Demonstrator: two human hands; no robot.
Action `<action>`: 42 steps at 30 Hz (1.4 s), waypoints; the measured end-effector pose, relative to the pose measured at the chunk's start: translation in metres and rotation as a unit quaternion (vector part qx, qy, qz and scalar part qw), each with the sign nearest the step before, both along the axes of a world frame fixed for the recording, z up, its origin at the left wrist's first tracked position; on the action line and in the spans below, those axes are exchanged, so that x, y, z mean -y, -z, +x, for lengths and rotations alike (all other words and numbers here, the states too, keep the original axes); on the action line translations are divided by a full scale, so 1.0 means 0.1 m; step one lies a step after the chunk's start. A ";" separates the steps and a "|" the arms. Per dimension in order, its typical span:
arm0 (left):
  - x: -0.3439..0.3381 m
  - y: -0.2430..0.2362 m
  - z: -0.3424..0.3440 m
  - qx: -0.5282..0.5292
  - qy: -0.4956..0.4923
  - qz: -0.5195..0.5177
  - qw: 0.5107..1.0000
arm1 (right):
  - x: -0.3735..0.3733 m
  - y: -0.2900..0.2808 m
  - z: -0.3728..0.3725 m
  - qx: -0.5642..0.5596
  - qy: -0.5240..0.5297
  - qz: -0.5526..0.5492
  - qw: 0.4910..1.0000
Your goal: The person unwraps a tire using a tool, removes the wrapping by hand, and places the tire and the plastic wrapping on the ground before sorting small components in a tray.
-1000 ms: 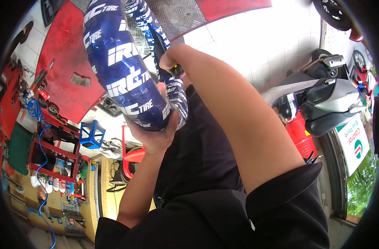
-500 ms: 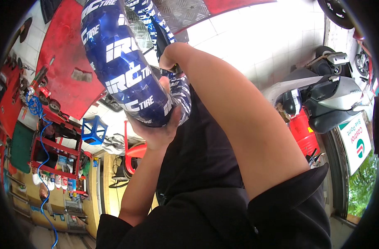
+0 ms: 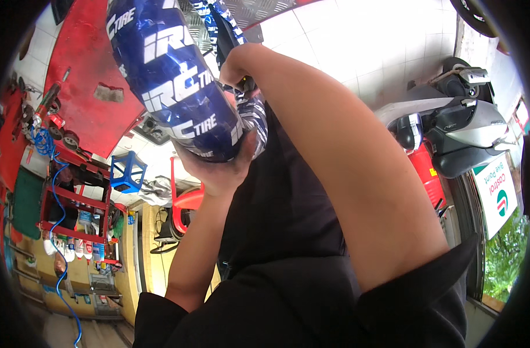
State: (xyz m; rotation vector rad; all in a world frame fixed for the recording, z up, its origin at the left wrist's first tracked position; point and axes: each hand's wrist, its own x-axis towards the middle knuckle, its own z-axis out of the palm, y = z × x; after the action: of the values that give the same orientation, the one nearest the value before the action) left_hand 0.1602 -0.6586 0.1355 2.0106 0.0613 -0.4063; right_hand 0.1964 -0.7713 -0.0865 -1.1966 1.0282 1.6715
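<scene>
Blue-and-white, film-wrapped, ring-shaped tyre [image 3: 181, 87] is up against the black-clad torso [image 3: 288, 220], left hand [image 3: 214, 173] curled round its bottom; right hand's [image 3: 236, 66] grip hidden, can't tell. Probably hefty, springy, slick; cradle it low.

Plain black top [image 3: 288, 301], short black sleeves [image 3: 418, 290] loose and wide at the ends, dark lower garment [image 3: 282, 203]

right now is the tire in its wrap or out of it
In: shiny blue wrap covers the outer side of the tire in the left hand; whether it covers the inside, cannot tell.
</scene>
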 end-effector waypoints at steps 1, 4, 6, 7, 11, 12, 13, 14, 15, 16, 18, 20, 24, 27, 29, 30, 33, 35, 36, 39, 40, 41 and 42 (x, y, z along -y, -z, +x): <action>0.00 0.00 0.00 -0.002 0.001 0.000 1.000 | 0.01 -0.01 0.00 0.000 0.001 0.001 1.000; -0.01 0.01 0.05 0.044 0.034 -0.004 0.998 | 0.07 0.01 0.04 -0.009 -0.001 0.003 1.000; 0.00 0.08 0.01 0.039 -0.005 -0.021 0.999 | 0.18 0.06 0.08 -0.020 -0.009 -0.001 1.000; -0.01 0.13 -0.05 0.034 -0.046 -0.036 0.998 | 0.27 0.09 0.11 -0.024 -0.014 -0.003 1.000; -0.36 0.16 -0.21 0.065 -0.036 0.031 0.997 | 0.54 -0.61 0.61 0.069 -0.224 0.162 0.958; -0.51 0.15 -0.23 0.071 -0.003 0.076 0.995 | 0.67 -0.60 0.59 0.108 -0.293 0.214 0.926; -0.60 0.13 -0.18 0.075 -0.006 0.078 0.994 | 0.75 -0.48 0.52 0.141 -0.344 0.233 0.899; -0.70 0.10 -0.12 0.032 -0.015 0.058 0.998 | 0.81 -0.35 0.44 0.174 -0.395 0.250 0.867; -0.80 0.03 0.07 -0.012 -0.005 0.055 0.998 | 0.79 -0.41 0.45 0.230 -0.456 0.277 0.813; -0.88 -0.04 0.26 -0.055 0.006 0.049 0.997 | 0.81 -0.37 0.36 0.237 -0.463 0.285 0.805; -1.08 -0.10 0.53 -0.103 -0.029 0.058 0.993 | 0.76 -0.23 0.17 0.385 -0.421 0.220 0.791; -1.41 -0.04 0.74 -0.123 -0.057 0.113 0.984 | 0.50 -0.29 0.15 0.389 -0.371 0.189 0.822; -1.98 0.28 1.02 -0.164 -0.130 0.109 0.972 | -0.14 -0.05 0.01 0.514 -0.336 0.183 0.768; -2.52 0.64 1.04 -0.211 -0.201 0.016 0.956 | -0.64 0.19 0.09 0.581 -0.269 0.186 0.746; -2.76 0.87 1.03 -0.224 -0.295 -0.042 0.928 | -0.95 0.28 0.26 0.582 -0.297 0.208 0.728; -2.88 0.97 1.04 -0.231 -0.310 -0.051 0.921 | -1.08 0.35 0.31 0.606 -0.285 0.219 0.709; -3.16 1.28 1.10 -0.254 -0.330 -0.075 0.906 | -1.43 0.51 0.42 0.626 -0.281 0.232 0.690; -3.34 1.46 1.11 -0.267 -0.336 -0.089 0.899 | -1.61 0.55 0.49 0.589 -0.296 0.266 0.704; -3.40 1.52 1.11 -0.272 -0.323 -0.120 0.899 | -1.68 0.57 0.50 0.586 -0.297 0.266 0.705; -3.54 1.66 1.08 -0.274 -0.319 -0.140 0.896 | -1.82 0.63 0.48 0.571 -0.311 0.292 0.701; -3.60 1.71 1.08 -0.283 -0.317 -0.155 0.892 | -1.85 0.65 0.46 0.578 -0.311 0.281 0.700; -3.64 1.75 1.07 -0.291 -0.315 -0.169 0.887 | -1.87 0.68 0.44 0.585 -0.312 0.271 0.698; -3.59 1.74 1.10 -0.276 -0.299 -0.159 0.899 | -1.89 0.70 0.43 0.582 -0.314 0.271 0.699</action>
State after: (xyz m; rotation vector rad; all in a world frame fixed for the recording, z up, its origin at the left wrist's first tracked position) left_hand 0.2698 -0.2992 -0.0389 1.4060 0.8887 -0.5302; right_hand 0.2389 -0.5827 -0.1569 -1.8240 -0.7004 1.0576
